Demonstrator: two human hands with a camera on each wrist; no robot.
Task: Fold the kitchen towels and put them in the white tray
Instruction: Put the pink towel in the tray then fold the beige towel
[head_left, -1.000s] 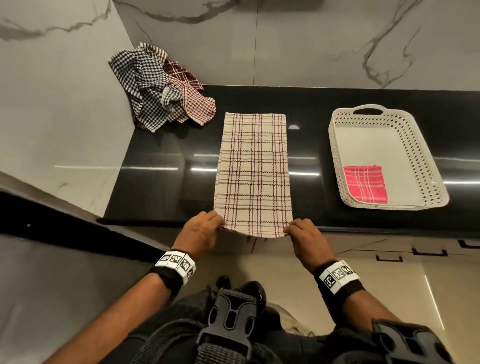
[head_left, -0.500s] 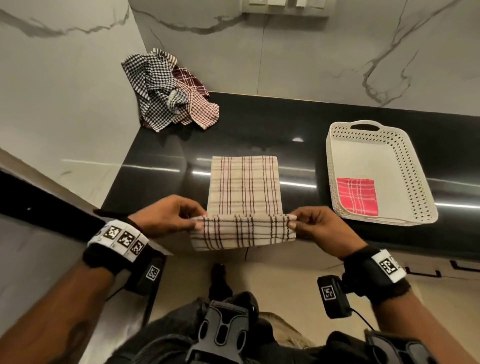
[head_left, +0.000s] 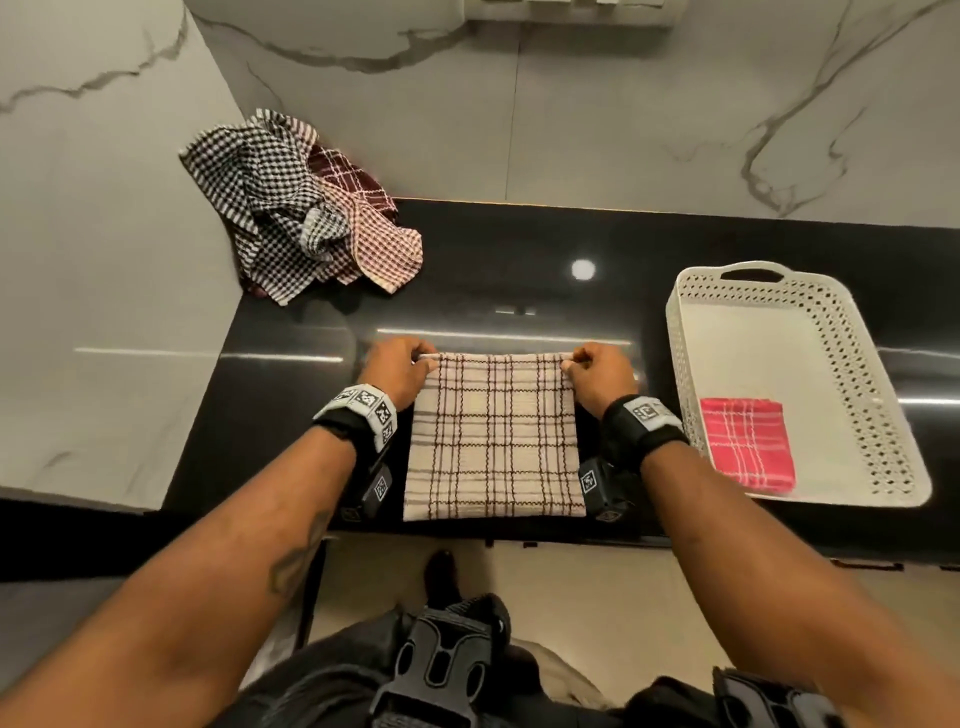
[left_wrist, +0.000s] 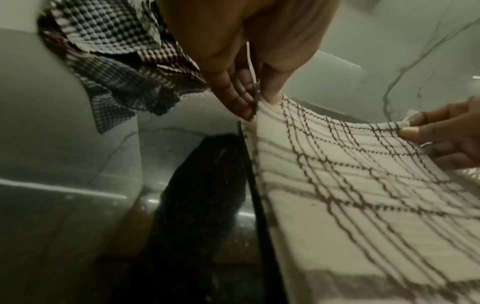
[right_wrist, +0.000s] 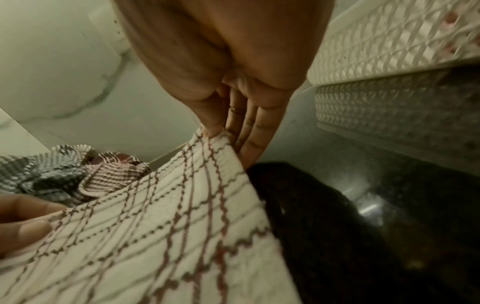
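At the front edge of the black table (head_left: 519, 249) we've got the cream towel (head_left: 493, 441) lying flat, doubled over into a near square, and both hands are on its far corners. Our left hand (head_left: 397, 366) pinches the far left corner, thumb against fingers (left_wrist: 233, 96), the cloth edge caught between them. Our right hand (head_left: 602, 371) does the same on the far right corner, fingers (right_wrist: 249, 131) narrow and closed on the hem. Off to the right sits the white tray (head_left: 691, 374), well apart from the towel, with a folded red towel (head_left: 745, 449) lying in its near end. Back in the left corner, against the wall, a heap of checked towels (head_left: 296, 208) lies crumpled, black-and-white over maroon.
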